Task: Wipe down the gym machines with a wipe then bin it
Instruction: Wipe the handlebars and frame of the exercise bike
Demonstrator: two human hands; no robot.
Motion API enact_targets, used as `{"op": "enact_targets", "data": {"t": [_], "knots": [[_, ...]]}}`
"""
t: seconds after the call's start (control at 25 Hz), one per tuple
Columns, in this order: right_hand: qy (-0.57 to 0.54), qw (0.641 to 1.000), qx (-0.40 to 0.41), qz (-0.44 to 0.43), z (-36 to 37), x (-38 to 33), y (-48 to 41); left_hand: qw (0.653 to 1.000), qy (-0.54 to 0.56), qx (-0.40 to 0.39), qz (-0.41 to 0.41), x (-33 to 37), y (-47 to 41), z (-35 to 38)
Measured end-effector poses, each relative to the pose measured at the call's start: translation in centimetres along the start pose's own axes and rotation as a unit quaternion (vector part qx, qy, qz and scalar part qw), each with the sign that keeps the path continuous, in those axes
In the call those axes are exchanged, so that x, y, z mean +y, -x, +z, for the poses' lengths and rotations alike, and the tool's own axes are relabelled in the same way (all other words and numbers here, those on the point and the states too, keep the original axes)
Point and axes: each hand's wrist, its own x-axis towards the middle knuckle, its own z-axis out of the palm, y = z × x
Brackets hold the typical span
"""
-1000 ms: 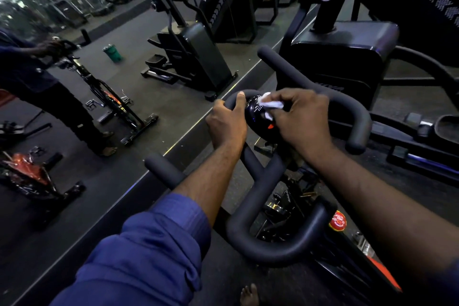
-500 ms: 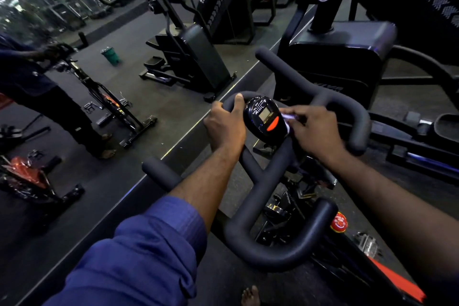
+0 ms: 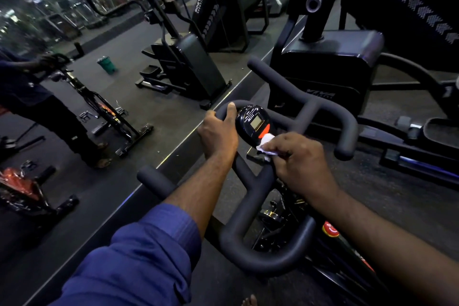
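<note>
Starting closest to me: there's the blue sleeve [image 3: 139, 256] on the left arm, and beside it the near loop of the spin bike's handlebar [image 3: 248, 238], with a red knob [image 3: 330, 229] tucked under the right forearm. No way to tell whether that padded loop has been wiped, since it doesn't read as wet or dry.

A bit further out, the right hand [image 3: 300, 164] has its fingers curled tight round a scrunched white wipe [image 3: 266, 148]. The wipe pokes out past the knuckles and is pressed against the lower edge of the little console [image 3: 253, 122], right by its orange button. So the wipe is in that hand, touching the console, and well away from any bin.

The left hand [image 3: 218, 131] is just on the other side of the console. Its fingers are wrapped round the front curve of the bar with the thumb lying on top, steadying the bike I'd guess.

My read is that we're mid-wipe on this one bike and the console is getting done now. The two horn ends of the bar beyond the fingertips probably want a pass too.

Past both hands there's a stepper [image 3: 193, 69] and a big black machine [image 3: 327, 69], and I can't tell if either has been cleaned. Way out beyond the left fingers a green tub [image 3: 106, 64] sits on the floor, probably the bin. Binning isn't done yet, so I'd call it well short of halfway.
</note>
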Motion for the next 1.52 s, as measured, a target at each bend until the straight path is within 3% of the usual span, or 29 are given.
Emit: {"op": "enact_targets", "data": {"t": [0.12,0.24,0.36,0.52,0.6,0.68,0.8,0.84,0.92,1.0,1.04,1.08,1.2,1.32,1.52], "knots": [[-0.032,0.999,0.018,0.035,-0.5,0.2,-0.5,1.000,-0.008,-0.007,-0.004,-0.1,0.0,0.0],[-0.008,0.998,-0.015,-0.064,0.1,0.1,0.2,1.000,-0.002,-0.002,-0.008,0.2,0.1,-0.1],[-0.028,0.999,0.015,-0.010,0.0,0.7,-0.3,1.000,-0.002,-0.007,-0.011,0.1,0.2,0.0],[-0.015,0.974,-0.085,-0.208,-0.6,0.1,0.1,1.000,-0.003,0.000,-0.010,-0.1,0.1,0.1],[-0.013,0.958,-0.118,-0.261,-0.8,-0.2,-1.7,1.000,0.000,0.002,-0.013,-0.1,-0.1,0.1],[-0.023,0.972,-0.094,-0.213,-0.4,0.1,-3.9,1.000,-0.001,0.001,-0.021,-0.1,-0.1,0.0],[-0.045,0.998,0.012,-0.052,0.2,1.3,-4.4,1.000,-0.002,-0.002,-0.023,0.0,-0.1,0.1],[-0.046,0.998,0.020,-0.047,0.2,1.3,-3.9,1.000,-0.003,-0.003,-0.023,0.0,-0.1,0.1],[-0.054,0.986,-0.020,-0.159,0.0,0.4,-3.6,1.000,-0.008,0.000,-0.022,-0.1,-0.1,0.1],[-0.047,0.940,-0.133,-0.311,-0.4,-0.5,-6.1,1.000,-0.003,0.003,-0.011,-0.5,-0.4,0.3],[-0.035,0.924,-0.172,-0.341,-0.3,-0.8,-7.9,1.000,0.002,0.006,-0.007,-0.5,-0.4,0.3],[-0.036,0.926,-0.192,-0.324,0.1,-0.9,-9.5,1.000,0.005,0.011,-0.007,-0.5,-0.3,0.3],[-0.095,0.967,-0.205,-0.120,0.9,0.2,-12.1,1.000,-0.002,0.021,-0.010,-0.3,-0.4,0.6],[-0.062,0.973,-0.221,0.012,0.6,2.4,-11.2,1.000,-0.003,0.024,-0.015,-0.2,-0.4,0.7],[0.014,0.989,-0.102,0.104,-0.9,2.1,-2.0,0.999,-0.023,0.020,-0.013,0.1,-0.5,0.6]]}}
